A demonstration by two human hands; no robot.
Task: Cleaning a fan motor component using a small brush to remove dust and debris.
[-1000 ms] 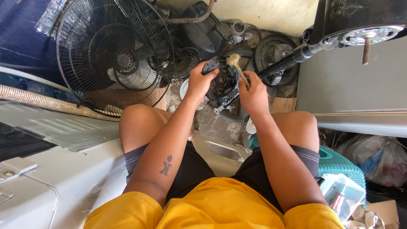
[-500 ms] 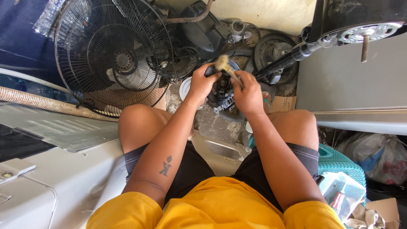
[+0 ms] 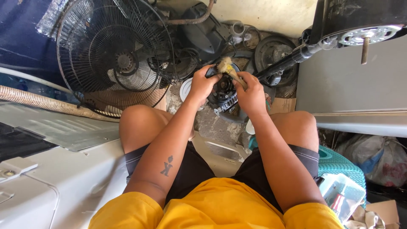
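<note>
Single head-worn view, looking steeply down.
Close over own lap and forearms; left hand [image 3: 202,85] and right hand [image 3: 252,94] upper centre, floor clutter beyond.

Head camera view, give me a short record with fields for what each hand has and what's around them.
left hand: grips the dark round motor part at its left edge
right hand: holds a small brush, bristles over the part's top
posture: seated, knees apart, part held between them
left of hands: black wire fan guard
right of hands: grey metal panel
lower right: teal basket
</note>
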